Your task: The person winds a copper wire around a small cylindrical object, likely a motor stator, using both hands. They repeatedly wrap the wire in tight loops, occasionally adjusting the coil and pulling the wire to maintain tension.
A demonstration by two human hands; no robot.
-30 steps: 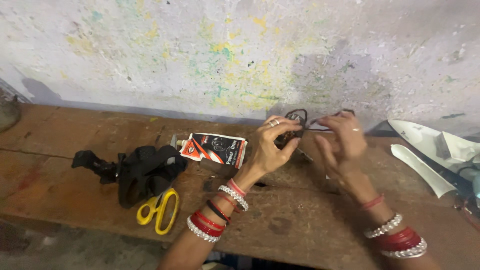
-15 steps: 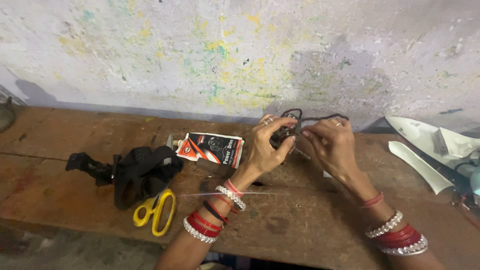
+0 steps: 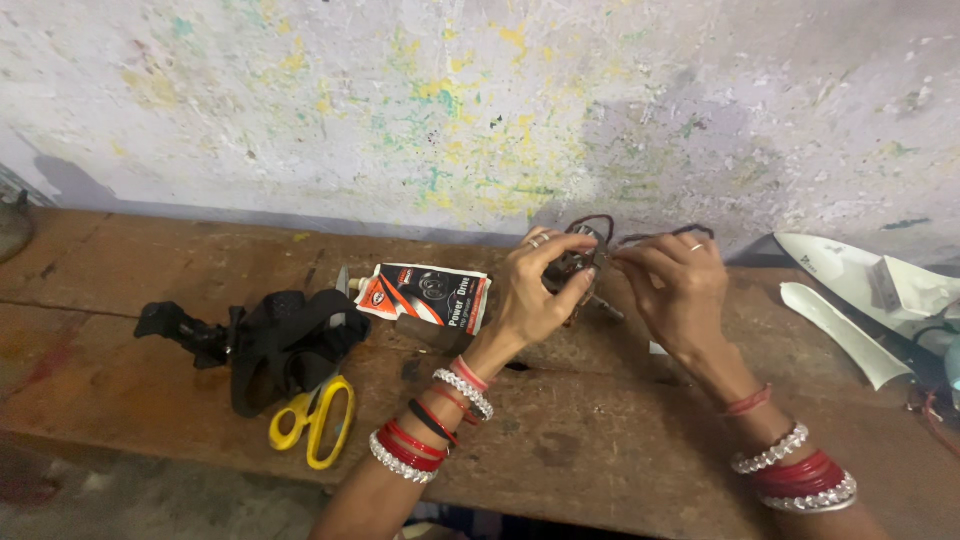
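My left hand [image 3: 535,285] grips a small dark electrical part [image 3: 577,262] with thin wires looping off it, held just above the wooden workbench [image 3: 620,440] near the wall. My right hand [image 3: 678,285] pinches a dark wire [image 3: 668,235] that arcs from the part toward the right. Both wrists carry red and silver bangles. The underside of the part is hidden by my fingers.
A squeezed tube of adhesive [image 3: 425,293] lies left of my hands. Further left sit a black strap with a mount [image 3: 262,340] and yellow-handled scissors [image 3: 315,421]. White plastic shells [image 3: 868,300] lie at the right. A paint-speckled wall [image 3: 480,110] backs the bench.
Both hands have shifted slightly toward the wall and closer together. The right hand now holds the wire nearer to the part.
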